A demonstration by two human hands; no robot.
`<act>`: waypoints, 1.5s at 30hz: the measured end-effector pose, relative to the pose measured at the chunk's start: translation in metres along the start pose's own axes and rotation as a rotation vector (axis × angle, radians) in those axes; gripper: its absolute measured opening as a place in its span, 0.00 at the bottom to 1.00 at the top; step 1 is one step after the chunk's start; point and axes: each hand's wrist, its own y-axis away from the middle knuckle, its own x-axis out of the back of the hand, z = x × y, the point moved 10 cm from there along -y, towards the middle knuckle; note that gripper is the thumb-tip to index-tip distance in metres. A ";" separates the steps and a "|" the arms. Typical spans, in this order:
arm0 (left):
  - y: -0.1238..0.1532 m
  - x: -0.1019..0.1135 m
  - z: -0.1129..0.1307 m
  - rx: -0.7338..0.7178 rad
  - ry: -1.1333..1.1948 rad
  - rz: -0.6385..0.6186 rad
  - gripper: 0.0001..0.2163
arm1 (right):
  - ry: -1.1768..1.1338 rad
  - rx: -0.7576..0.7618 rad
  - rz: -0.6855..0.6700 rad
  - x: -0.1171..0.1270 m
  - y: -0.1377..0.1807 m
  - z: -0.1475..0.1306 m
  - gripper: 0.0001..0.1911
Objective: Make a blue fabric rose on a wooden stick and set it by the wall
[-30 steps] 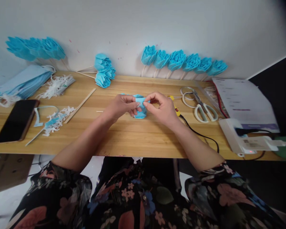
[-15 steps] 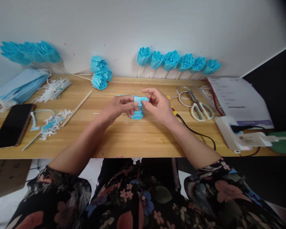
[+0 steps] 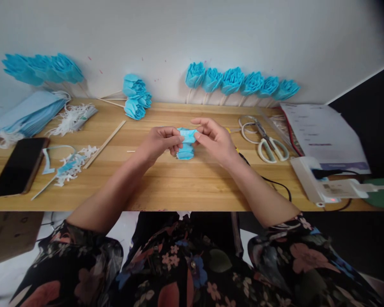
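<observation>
A small folded piece of light-blue fabric (image 3: 188, 136) is stretched between my two hands above the desk. My left hand (image 3: 164, 143) pinches its left edge between thumb and fingers. At its right corner, the thumb and fingertips of my right hand (image 3: 213, 138) grip it, the index finger lifted a little. Just below the fabric, more blue material (image 3: 185, 152) shows; whether it is joined to the held piece I cannot tell. A thin stick end (image 3: 131, 151) shows to the left of my left hand.
Blue fabric flowers (image 3: 232, 81) on sticks lean along the wall. On the right lie scissors (image 3: 269, 143), a power strip (image 3: 313, 181) and papers (image 3: 326, 134); a black cable (image 3: 275, 182) runs beside my right forearm. A phone (image 3: 17, 166), face masks (image 3: 35, 113) and wooden sticks (image 3: 105, 145) are left.
My right hand has shifted slightly right, drawing the fabric's right corner outward so the piece looks flatter and wider. The whole view has moved slightly.
</observation>
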 end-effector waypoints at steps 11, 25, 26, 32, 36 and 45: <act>0.000 0.000 0.003 -0.009 -0.040 0.021 0.10 | -0.026 -0.034 -0.044 0.000 -0.001 0.001 0.23; 0.003 -0.008 0.003 -0.023 -0.016 -0.036 0.10 | 0.080 -0.001 -0.040 -0.003 0.000 0.001 0.22; 0.002 -0.007 0.003 -0.017 -0.023 -0.027 0.10 | 0.083 -0.001 -0.047 -0.004 0.000 0.001 0.22; 0.000 -0.003 -0.002 -0.003 -0.004 0.003 0.08 | 0.048 -0.012 -0.087 -0.007 0.001 0.001 0.21; 0.000 0.001 -0.001 -0.002 -0.005 0.021 0.06 | -0.030 -0.060 -0.090 -0.003 0.000 0.001 0.20; 0.002 -0.003 0.002 0.003 -0.059 0.016 0.06 | -0.017 -0.034 -0.073 0.001 -0.001 -0.002 0.19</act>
